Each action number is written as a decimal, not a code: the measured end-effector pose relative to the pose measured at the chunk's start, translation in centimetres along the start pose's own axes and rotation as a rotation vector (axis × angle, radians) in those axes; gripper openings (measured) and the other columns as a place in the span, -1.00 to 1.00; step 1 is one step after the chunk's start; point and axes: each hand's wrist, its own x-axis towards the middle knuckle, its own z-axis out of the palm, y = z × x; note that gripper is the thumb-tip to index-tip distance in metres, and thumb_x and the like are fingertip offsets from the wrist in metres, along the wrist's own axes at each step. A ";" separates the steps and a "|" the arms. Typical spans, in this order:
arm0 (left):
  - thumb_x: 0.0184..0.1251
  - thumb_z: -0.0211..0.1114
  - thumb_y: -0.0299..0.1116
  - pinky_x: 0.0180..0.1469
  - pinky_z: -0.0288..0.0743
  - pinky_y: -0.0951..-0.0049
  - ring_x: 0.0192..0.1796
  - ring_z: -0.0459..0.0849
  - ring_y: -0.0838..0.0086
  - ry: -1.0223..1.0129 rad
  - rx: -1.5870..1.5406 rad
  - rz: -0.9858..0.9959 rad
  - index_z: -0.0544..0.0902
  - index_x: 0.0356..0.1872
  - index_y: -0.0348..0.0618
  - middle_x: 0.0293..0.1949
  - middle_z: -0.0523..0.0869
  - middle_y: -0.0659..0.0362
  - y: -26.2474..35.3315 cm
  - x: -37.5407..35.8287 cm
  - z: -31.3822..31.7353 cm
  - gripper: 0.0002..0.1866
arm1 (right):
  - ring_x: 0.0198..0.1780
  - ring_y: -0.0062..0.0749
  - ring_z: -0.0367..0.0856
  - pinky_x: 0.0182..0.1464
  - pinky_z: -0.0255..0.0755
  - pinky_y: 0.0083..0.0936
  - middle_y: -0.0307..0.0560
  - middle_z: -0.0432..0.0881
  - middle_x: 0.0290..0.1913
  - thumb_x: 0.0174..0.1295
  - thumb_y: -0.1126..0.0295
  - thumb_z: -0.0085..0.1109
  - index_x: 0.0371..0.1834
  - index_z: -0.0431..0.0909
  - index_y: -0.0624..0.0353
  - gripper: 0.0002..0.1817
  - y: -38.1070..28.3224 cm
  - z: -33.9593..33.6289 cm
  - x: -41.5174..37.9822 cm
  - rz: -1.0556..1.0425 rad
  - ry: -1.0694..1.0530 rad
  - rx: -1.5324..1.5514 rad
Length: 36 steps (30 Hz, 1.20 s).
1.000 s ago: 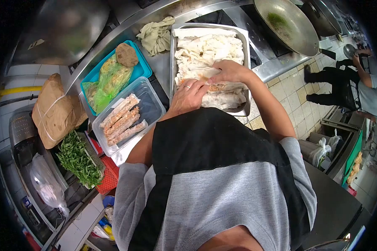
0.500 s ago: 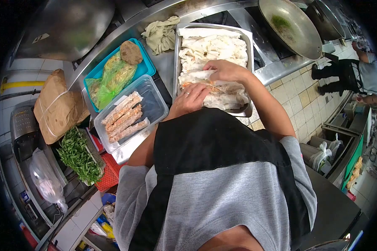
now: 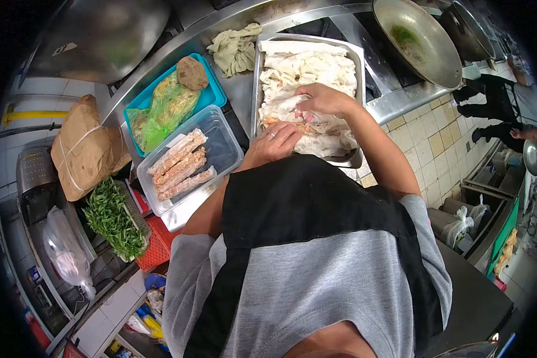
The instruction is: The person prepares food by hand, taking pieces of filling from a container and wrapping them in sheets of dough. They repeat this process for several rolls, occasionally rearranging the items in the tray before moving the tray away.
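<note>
A deep metal tray (image 3: 360,89) holds white, sheet-like wrappers (image 3: 310,65) with orange-flecked filling (image 3: 307,127) showing near its front. My left hand (image 3: 274,145) rests at the tray's left front, fingers curled against the filling and a ring on one finger. Over the middle of the tray, my right hand (image 3: 325,102) has its thumb and fingers bent together on a piece of white wrapper. Left of the tray, a clear plastic container (image 3: 225,143) holds several orange-and-white rolls (image 3: 182,167).
Behind the container is a turquoise tray (image 3: 216,89) with a green bag (image 3: 168,110) and a brown lump (image 3: 192,73). A cloth (image 3: 234,51) lies beside the metal tray. A wok (image 3: 420,48) sits back right. Another person (image 3: 501,101) stands at far right.
My right hand has lifted slightly and its fingers have curled in on the wrapper. My left hand's fingers have drawn in. The person at far right has changed stance, and a round metal item shows there.
</note>
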 end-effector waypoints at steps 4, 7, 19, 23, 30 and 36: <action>-0.03 0.30 -0.51 0.20 0.49 0.23 0.13 0.60 0.15 0.031 -0.006 0.045 0.58 -0.13 -0.31 -0.05 0.63 0.03 -0.2 -0.2 0.0 -0.65 | -0.20 -0.20 0.67 -0.09 0.48 -0.32 0.14 0.69 -0.25 0.11 0.13 0.34 -0.04 0.59 0.41 -0.47 -1.9 0.7 -0.2 0.018 -0.028 -0.040; -0.04 0.29 -0.53 0.20 0.49 0.23 0.13 0.60 0.16 0.029 -0.009 0.014 0.59 -0.13 -0.30 -0.08 0.63 0.04 0.2 -0.4 -0.1 -0.66 | -0.24 -0.07 0.68 -0.14 0.49 -0.27 0.24 0.70 -0.21 0.05 0.11 0.35 -0.02 0.61 0.43 -0.42 -1.7 1.6 1.7 -0.047 -0.029 -0.394; 0.14 0.28 -0.53 0.02 0.59 0.27 0.03 0.65 0.15 0.180 -0.092 -0.236 0.55 0.00 -0.34 -0.02 0.59 0.00 0.2 -1.5 -1.0 -0.65 | -0.10 -0.14 0.67 0.01 0.49 -0.31 0.21 0.71 -0.10 0.00 0.19 0.31 0.02 0.64 0.35 -0.46 -0.4 1.3 2.8 -0.036 0.052 -0.326; 0.24 0.35 -0.45 -0.12 0.61 0.34 -0.15 0.71 0.21 0.255 -0.260 -0.709 0.53 0.05 -0.40 -0.05 0.64 -0.02 0.0 0.9 -2.5 -0.61 | -0.14 -0.38 0.60 0.01 0.47 -0.42 0.03 0.72 -0.07 0.11 0.30 0.32 0.15 0.58 0.32 -0.47 -0.5 0.9 0.7 -0.080 0.037 0.049; 0.27 0.42 -0.42 -0.11 0.59 0.46 -0.18 0.68 0.49 0.195 -0.959 -0.956 0.52 0.09 -0.37 -0.07 0.70 0.06 -2.1 2.6 -0.1 -0.58 | -0.26 -0.58 0.55 -0.13 0.45 -0.59 -0.13 0.70 -0.16 0.22 0.40 0.30 0.08 0.59 0.34 -0.63 -1.3 0.3 -1.4 -0.074 0.031 0.285; 0.27 0.39 -0.54 0.02 0.52 0.53 -0.05 0.63 0.56 0.384 -1.307 -0.863 0.52 0.07 -0.30 -0.05 0.69 0.14 -1.0 3.5 -0.7 -0.63 | -0.40 -0.52 0.59 -0.12 0.48 -0.56 -0.01 0.72 -0.17 0.18 0.46 0.29 0.25 0.31 0.58 -0.39 -0.7 -0.9 -1.8 -0.011 0.061 0.516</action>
